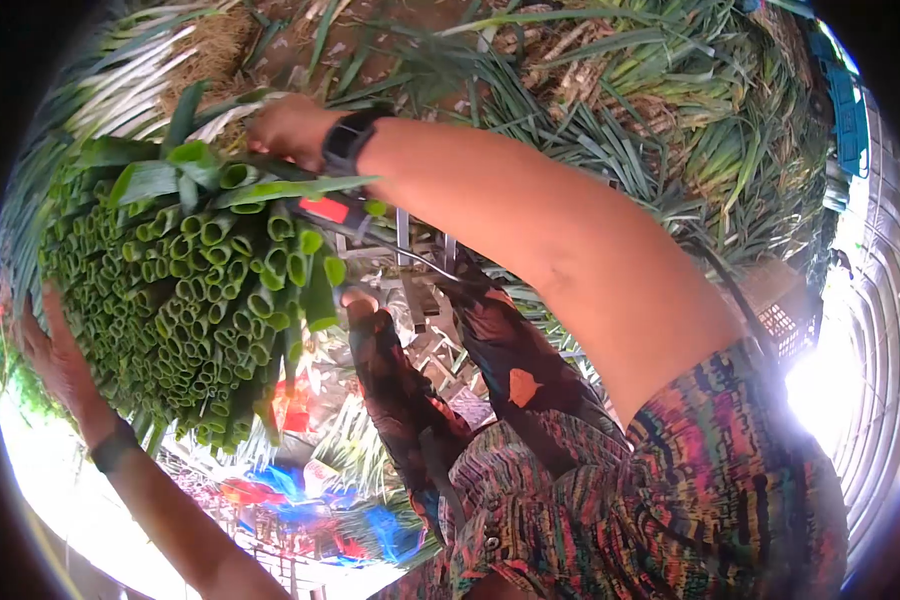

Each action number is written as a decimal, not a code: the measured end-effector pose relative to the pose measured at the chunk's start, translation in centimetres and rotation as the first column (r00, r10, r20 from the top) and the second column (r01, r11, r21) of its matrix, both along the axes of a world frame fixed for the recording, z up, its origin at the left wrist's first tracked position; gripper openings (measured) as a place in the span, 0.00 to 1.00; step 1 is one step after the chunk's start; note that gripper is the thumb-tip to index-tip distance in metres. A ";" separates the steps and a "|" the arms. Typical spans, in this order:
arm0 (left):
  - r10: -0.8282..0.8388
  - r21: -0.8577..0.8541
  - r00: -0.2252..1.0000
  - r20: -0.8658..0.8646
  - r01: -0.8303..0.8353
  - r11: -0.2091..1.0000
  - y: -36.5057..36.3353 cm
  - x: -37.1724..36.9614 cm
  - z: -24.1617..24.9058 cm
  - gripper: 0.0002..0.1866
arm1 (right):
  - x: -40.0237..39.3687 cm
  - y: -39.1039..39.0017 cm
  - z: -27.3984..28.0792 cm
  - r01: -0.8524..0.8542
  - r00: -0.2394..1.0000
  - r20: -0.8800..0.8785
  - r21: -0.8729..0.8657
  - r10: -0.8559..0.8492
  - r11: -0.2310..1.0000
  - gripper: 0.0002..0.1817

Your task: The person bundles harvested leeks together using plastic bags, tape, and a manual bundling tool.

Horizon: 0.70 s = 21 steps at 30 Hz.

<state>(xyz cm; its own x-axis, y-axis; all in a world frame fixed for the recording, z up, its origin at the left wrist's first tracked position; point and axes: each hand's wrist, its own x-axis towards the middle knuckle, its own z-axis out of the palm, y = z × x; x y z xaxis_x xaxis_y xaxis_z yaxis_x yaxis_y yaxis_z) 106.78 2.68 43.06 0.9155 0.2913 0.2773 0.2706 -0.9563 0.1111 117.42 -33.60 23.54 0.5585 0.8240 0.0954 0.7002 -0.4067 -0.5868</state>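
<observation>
A thick bundle of cut green onion stalks (pixel 190 300), its hollow ends facing the camera, fills the left side of the head view. My left hand (pixel 58 360) lies against the bundle's lower left side, fingers stretched out. At the bundle's top edge is my right hand (pixel 288 132), its fingers curled closed; what they hold is hidden behind the leaves. Just below that hand is a dark object with a red patch (pixel 325 208). Loose green leaves (pixel 270 188) lie across the top of the bundle.
Heaps of long green onions (pixel 700 130) lie across the top and right. Below the bundle are blurred blue and red bags (pixel 380 530). A light plastic crate (pixel 788 322) and a teal crate (pixel 847 115) stand at the right. My legs (pixel 510 350) extend across the middle.
</observation>
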 end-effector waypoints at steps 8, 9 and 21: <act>0.179 -0.476 0.964 -0.196 -0.253 0.842 11.9 -1.9 -4.4 0.35 | 0.4 1.6 -1.4 0.057 0.998 0.043 -0.018 -0.056 0.998 0.14; 0.140 -0.505 0.973 -0.183 -0.215 0.836 13.6 -2.0 -4.7 0.34 | 0.1 1.1 -1.3 0.036 0.998 0.043 0.010 -0.036 0.999 0.14; 0.064 -0.745 0.839 -0.540 -0.512 0.428 37.8 4.0 -13.2 0.37 | -2.4 -0.7 1.3 0.588 0.355 -0.928 0.130 -0.110 0.799 0.10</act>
<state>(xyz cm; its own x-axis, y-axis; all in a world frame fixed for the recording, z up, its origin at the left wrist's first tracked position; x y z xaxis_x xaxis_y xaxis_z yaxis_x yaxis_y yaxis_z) 110.74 40.49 29.82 0.6699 0.4335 -0.6027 0.7372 -0.2918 0.6095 115.05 -34.30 24.81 0.7519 0.5400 -0.3782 -0.4169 -0.0548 -0.9073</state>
